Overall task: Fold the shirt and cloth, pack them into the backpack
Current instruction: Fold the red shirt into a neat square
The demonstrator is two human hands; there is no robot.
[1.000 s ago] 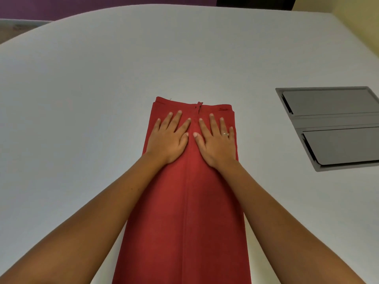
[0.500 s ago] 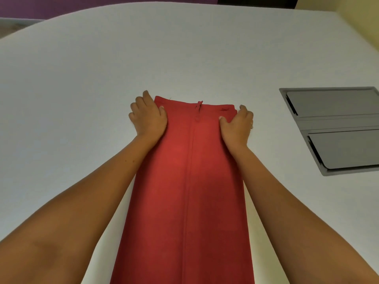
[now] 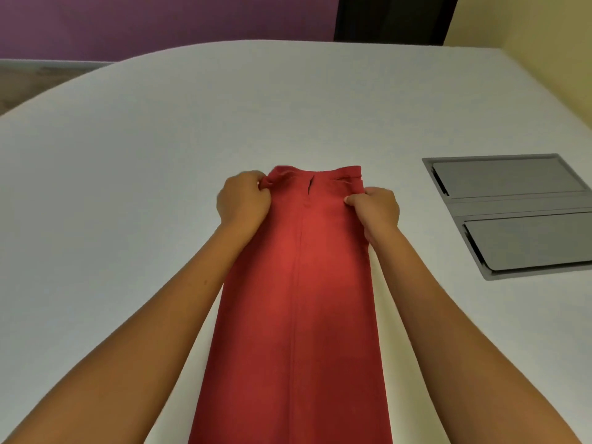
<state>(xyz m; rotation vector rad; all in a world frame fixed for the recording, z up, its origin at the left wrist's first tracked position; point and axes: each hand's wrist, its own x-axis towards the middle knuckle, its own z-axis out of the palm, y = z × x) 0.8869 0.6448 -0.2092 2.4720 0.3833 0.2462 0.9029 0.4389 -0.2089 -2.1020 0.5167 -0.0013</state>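
In the head view, a red shirt [image 3: 298, 299] is laid as a long narrow strip down the centre of the frame on a white desk [image 3: 128, 187], its side portions apparently already folded inward. Its far end is seen at mid-frame, slightly lifted and bunched. The far left corner is pinched by the left hand [image 3: 243, 200] with curled fingers, and the far right corner is gripped likewise by the right hand [image 3: 374, 208]. A grey recessed panel [image 3: 512, 216] is set into the desk at right, well apart from the shirt. The lengthwise folding is judged done; the end-to-end fold is judged only begun. Neither cloth nor backpack is seen, so both remaining steps are left.
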